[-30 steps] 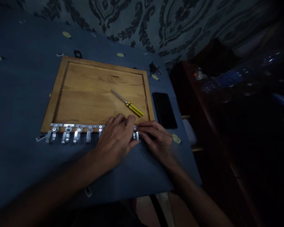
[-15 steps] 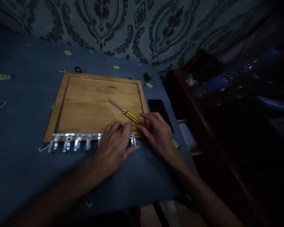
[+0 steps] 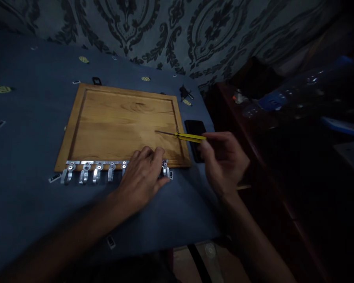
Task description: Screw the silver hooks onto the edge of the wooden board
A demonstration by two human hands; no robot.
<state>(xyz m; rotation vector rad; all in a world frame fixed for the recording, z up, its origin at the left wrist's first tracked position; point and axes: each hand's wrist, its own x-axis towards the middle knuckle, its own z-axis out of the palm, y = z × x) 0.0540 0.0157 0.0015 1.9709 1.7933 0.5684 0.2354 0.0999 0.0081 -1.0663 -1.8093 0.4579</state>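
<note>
A wooden board (image 3: 120, 118) with a raised rim lies on the blue cloth. Along its near edge runs a metal hook rail (image 3: 88, 162) with several silver hooks. My left hand (image 3: 143, 167) is closed over the right part of this rail, its fingers on the board's edge and its thumb below; part of the rail is hidden under it. Between the thumb and fingers of my right hand (image 3: 225, 161) is the yellow handle end of a screwdriver (image 3: 190, 136). Its thin shaft points left, over the board's right side.
A black phone (image 3: 194, 127) lies right of the board, partly behind my right hand. Keys (image 3: 184, 93) and a small black frame-like piece (image 3: 96, 81) are behind the board. A plastic bottle (image 3: 273, 101) lies on the dark red furniture at right, past the table edge.
My right hand has picked the screwdriver up off the board and moved it to the right. My left hand stays on the rail.
</note>
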